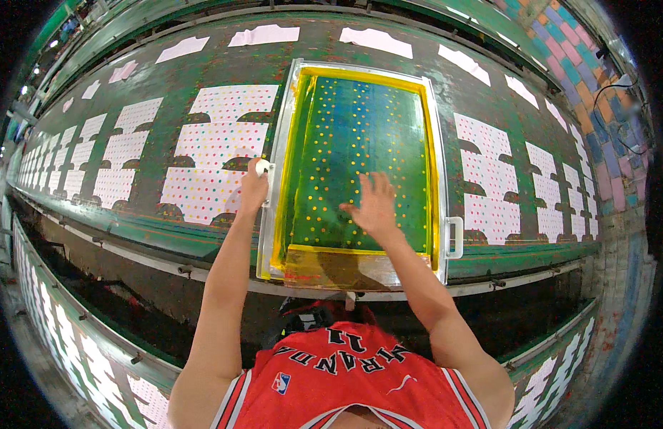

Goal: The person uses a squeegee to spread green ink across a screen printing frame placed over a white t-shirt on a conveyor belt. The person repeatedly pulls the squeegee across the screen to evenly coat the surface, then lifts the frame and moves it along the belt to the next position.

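A screen-printing frame (440, 154) lies on the long green table in front of me. Its metal border is lined with yellow tape, and small dots cover its green mesh (331, 179). My left hand (254, 187) is closed round the white handle (263, 166) on the frame's left side. Over the mesh, right of its middle, is my right hand (378, 207), fingers spread and holding nothing; whether it touches the mesh I cannot tell. A second white handle (455, 237) sticks out at the frame's lower right. Brownish tape (310, 268) covers the frame's near end.
White fabric pieces with coloured dots (228, 136) lie left of the frame, and others (487, 171) lie to its right. Plain pale pieces (378, 41) line the far side. A rail (160, 264) runs along the table's near edge. More printed pieces (88, 350) lie on a table behind me.
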Action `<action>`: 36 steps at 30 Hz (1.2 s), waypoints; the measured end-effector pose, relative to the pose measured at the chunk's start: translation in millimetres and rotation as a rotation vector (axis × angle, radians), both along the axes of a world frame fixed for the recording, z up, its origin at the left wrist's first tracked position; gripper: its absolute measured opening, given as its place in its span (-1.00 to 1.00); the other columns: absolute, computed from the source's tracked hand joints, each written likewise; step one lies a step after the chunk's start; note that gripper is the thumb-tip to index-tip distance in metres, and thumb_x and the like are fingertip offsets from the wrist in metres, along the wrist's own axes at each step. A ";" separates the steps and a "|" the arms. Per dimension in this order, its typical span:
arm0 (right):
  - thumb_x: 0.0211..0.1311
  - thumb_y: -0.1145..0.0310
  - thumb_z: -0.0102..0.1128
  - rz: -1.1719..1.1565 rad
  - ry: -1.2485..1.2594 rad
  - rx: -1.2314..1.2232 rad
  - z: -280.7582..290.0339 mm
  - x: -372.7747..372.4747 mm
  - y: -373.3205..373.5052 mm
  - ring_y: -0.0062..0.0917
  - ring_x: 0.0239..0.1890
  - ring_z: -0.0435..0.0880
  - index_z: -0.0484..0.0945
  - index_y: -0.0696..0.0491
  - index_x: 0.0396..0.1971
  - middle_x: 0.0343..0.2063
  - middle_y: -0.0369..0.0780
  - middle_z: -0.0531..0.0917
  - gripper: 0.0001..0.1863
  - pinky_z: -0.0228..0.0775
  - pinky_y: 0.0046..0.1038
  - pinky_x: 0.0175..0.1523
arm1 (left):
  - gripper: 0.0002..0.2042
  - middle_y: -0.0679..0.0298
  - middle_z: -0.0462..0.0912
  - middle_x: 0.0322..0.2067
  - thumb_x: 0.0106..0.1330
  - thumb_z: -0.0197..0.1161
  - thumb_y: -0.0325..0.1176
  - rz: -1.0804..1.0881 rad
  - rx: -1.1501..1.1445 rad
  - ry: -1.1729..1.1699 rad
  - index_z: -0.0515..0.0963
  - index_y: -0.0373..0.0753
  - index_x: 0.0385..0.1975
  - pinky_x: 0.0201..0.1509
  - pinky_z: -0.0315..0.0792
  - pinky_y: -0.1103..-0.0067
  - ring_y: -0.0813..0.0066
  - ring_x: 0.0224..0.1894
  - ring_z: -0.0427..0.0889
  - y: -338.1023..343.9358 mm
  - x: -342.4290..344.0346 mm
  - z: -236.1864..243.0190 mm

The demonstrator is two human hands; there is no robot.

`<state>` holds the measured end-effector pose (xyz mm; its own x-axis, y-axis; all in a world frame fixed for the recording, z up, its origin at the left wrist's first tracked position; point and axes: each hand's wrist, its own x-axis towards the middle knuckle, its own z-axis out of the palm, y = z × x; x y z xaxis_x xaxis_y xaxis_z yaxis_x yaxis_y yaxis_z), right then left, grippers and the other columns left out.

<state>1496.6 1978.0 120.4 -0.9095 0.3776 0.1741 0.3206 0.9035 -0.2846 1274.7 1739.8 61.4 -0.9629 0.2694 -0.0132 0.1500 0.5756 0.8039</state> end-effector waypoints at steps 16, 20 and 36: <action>-0.06 -0.07 0.57 0.022 -0.313 -0.060 -28.7 -62.5 -50.7 0.02 0.54 -0.13 0.13 0.09 0.39 0.40 0.03 0.07 0.10 -0.17 0.36 0.44 | -0.49 -0.19 0.65 -0.06 0.34 0.17 -0.44 0.028 -0.014 -0.077 0.29 -0.01 0.29 0.05 0.50 0.13 -0.18 0.00 0.65 2.2 -10.0 -16.8; -0.07 -0.07 0.58 -0.017 -0.189 -0.077 -24.1 -69.3 -46.8 0.05 0.53 -0.12 0.13 0.11 0.39 0.40 0.05 0.06 0.11 -0.16 0.39 0.42 | -0.49 -0.23 0.68 -0.25 0.34 0.12 -0.44 0.021 -0.060 -0.013 0.24 -0.03 0.29 -0.05 0.49 0.01 -0.30 -0.15 0.65 2.7 -9.1 -18.9; -0.16 -0.02 0.65 0.038 -0.265 -0.066 -20.5 -82.2 -46.1 0.05 0.54 -0.16 0.14 0.10 0.38 0.44 0.05 0.03 0.15 -0.17 0.36 0.43 | -0.51 -0.25 0.66 -0.15 0.35 0.15 -0.43 0.033 -0.081 -0.058 0.27 -0.04 0.28 0.02 0.47 0.02 -0.31 -0.07 0.63 4.2 -4.2 -9.3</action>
<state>1414.4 1931.9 100.0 -0.9336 0.3453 -0.0954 0.3582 0.8985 -0.2537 1270.5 1744.0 52.1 -0.9683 0.2330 -0.0896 0.0842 0.6426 0.7615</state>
